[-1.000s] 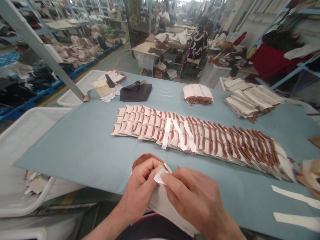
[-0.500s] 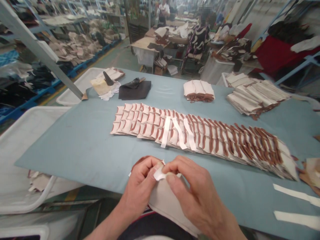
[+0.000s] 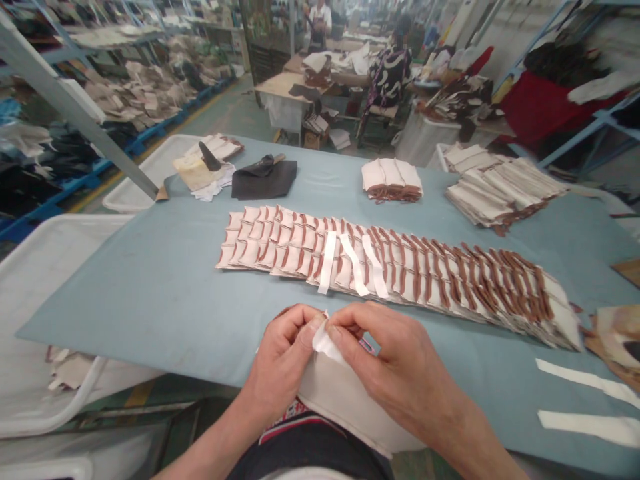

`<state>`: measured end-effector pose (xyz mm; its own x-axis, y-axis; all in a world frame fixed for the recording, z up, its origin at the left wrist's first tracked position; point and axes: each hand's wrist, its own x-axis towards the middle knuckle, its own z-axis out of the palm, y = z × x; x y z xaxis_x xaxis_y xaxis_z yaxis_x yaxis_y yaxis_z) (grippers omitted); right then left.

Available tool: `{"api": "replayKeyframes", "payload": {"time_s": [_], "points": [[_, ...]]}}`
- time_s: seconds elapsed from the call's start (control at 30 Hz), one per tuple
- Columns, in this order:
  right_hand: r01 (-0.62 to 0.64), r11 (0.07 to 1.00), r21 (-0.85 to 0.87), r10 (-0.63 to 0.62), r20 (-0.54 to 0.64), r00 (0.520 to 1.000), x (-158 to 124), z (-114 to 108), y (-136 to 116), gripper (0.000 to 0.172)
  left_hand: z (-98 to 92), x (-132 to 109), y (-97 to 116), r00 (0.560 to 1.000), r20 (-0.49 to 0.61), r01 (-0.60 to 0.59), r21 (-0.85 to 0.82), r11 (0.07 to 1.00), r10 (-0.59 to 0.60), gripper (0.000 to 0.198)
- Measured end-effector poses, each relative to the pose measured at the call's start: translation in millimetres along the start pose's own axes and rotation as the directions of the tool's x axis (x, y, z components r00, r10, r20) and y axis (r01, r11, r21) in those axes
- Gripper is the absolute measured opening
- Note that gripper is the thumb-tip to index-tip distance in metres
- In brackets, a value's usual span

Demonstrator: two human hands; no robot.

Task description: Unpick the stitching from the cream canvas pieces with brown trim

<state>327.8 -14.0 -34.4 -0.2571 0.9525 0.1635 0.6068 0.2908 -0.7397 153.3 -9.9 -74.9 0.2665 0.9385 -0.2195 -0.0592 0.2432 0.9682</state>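
Note:
My left hand (image 3: 287, 353) and my right hand (image 3: 377, 347) meet at the table's near edge, both pinching the top of a pale fabric piece (image 3: 345, 393). A small white strip (image 3: 326, 345) lies between my thumbs, against the piece's upper edge. The rest of the piece hangs down toward my lap. My fingers hide most of the pinched edge. Just beyond my hands runs a long overlapping row of beige pieces with brown edges (image 3: 295, 243). Three white strips (image 3: 327, 263) lie across that row.
Two more white strips (image 3: 590, 423) rest at the table's right. Along the back are a stack of pieces (image 3: 391, 179), a larger pile (image 3: 500, 190), a dark cloth (image 3: 264, 179) and a yellowish bundle (image 3: 193, 172). A white bin (image 3: 45, 247) stands left. A person (image 3: 389, 77) sits beyond.
My right hand has shifted slightly against the white strip, and more of the pale piece shows below it. The whole view has moved a little; both hands still pinch.

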Motion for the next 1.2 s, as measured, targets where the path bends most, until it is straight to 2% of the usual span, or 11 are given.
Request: {"api": "replayKeyframes", "payload": {"time_s": [0.1, 0.2, 0.37, 0.47, 0.63, 0.8, 0.9, 0.97, 1.0, 1.1, 1.2], "points": [[-0.042, 0.997, -0.065, 0.044, 0.04, 0.998, 3, -1, -2, 0.013, -2.3, 0, -1, 1.0, -0.008, -0.019, 0.025, 1.0, 0.019, 0.043], [-0.053, 0.995, -0.089, 0.054, 0.016, 0.998, 6, 1, -4, 0.014, -4.2, -1, -3, 0.999, -0.008, 0.041, -0.022, 0.999, -0.041, 0.045], [0.149, 0.988, -0.03, -0.149, 0.012, 0.989, 6, 7, -4, 0.019, -5.1, -4, 0, 0.979, 0.044, 0.204, -0.282, 0.937, -0.2, 0.049], [0.181, 0.983, 0.0, -0.181, -0.021, 0.983, 4, 12, -3, 0.013, -5.5, -8, 3, 0.978, 0.043, 0.21, -0.261, 0.942, -0.206, 0.05], [0.169, 0.978, 0.124, -0.167, -0.025, 0.986, 4, 12, -5, 0.015, -8.5, -10, 7, 0.993, 0.04, 0.117, -0.094, 0.989, -0.114, 0.049], [0.179, 0.965, 0.189, -0.153, -0.146, 0.977, -2, -10, -4, 0.012, -21.8, 1, 9, 0.992, -0.028, -0.112, 0.235, 0.966, 0.122, 0.039], [0.277, 0.96, -0.038, -0.277, -0.282, 0.919, -9, -19, -7, 0.018, -33.5, 10, 9, 0.965, -0.026, -0.227, 0.418, 0.88, 0.261, 0.035], [0.317, 0.93, -0.188, -0.363, -0.318, 0.876, -12, -21, -9, 0.021, -40.2, 15, 10, 0.944, -0.007, -0.281, 0.502, 0.818, 0.33, 0.032], [0.316, 0.927, -0.2, -0.368, -0.329, 0.87, -13, -22, -9, 0.022, -43.0, 17, 12, 0.934, 0.006, -0.304, 0.535, 0.788, 0.356, 0.031], [0.238, 0.971, -0.022, -0.229, -0.365, 0.902, -16, -25, -9, 0.021, -49.7, 25, 18, 0.9, 0.045, -0.366, 0.615, 0.698, 0.433, 0.028], [0.189, 0.967, 0.17, -0.111, -0.385, 0.916, -19, -35, -10, 0.02, -56.8, 32, 25, 0.869, 0.047, -0.393, 0.669, 0.631, 0.492, 0.027]]}}
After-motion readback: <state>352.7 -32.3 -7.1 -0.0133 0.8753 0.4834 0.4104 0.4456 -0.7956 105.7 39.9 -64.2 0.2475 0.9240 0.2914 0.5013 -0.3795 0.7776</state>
